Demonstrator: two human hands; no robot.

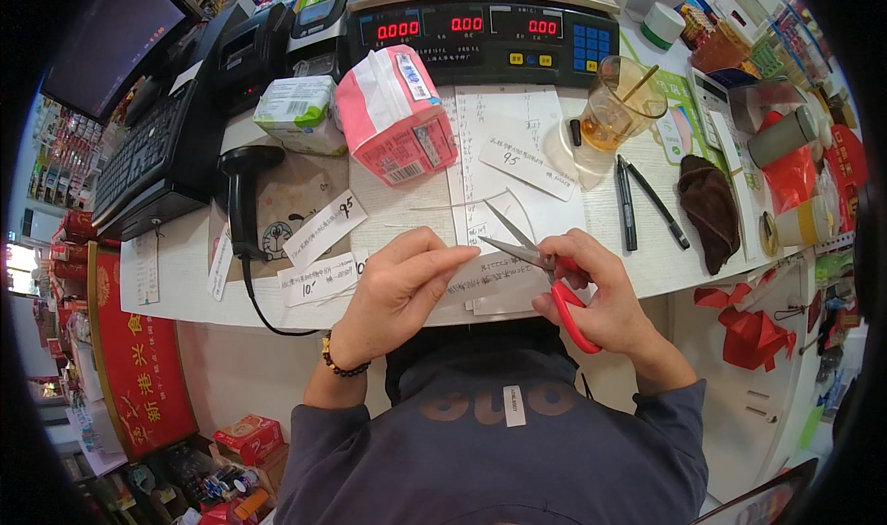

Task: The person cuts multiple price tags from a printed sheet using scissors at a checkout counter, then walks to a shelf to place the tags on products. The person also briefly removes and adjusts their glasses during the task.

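Observation:
My right hand point(596, 294) holds a pair of scissors point(517, 243) with red handles, its blades spread apart and pointing left. My left hand point(397, 289) is closed in a pinch just beside the lower blade tip; what sits between its fingertips is too small to make out. Below the blades, between both hands, a white paper label point(494, 280) with handwriting lies at a slant, its left end partly behind my left fingers. A thin pale string point(525, 209) loops around the upper blade. Handwritten paper sheets point(471, 118) lie beneath.
Ahead stands a digital scale point(480, 40), with a pink-and-white pack point(393, 118) before it. On the right are a glass cup point(624, 104), two black pens point(625, 206) and a brown cloth point(707, 211). Left are labels point(323, 225), a barcode scanner point(243, 201) and a keyboard point(139, 155).

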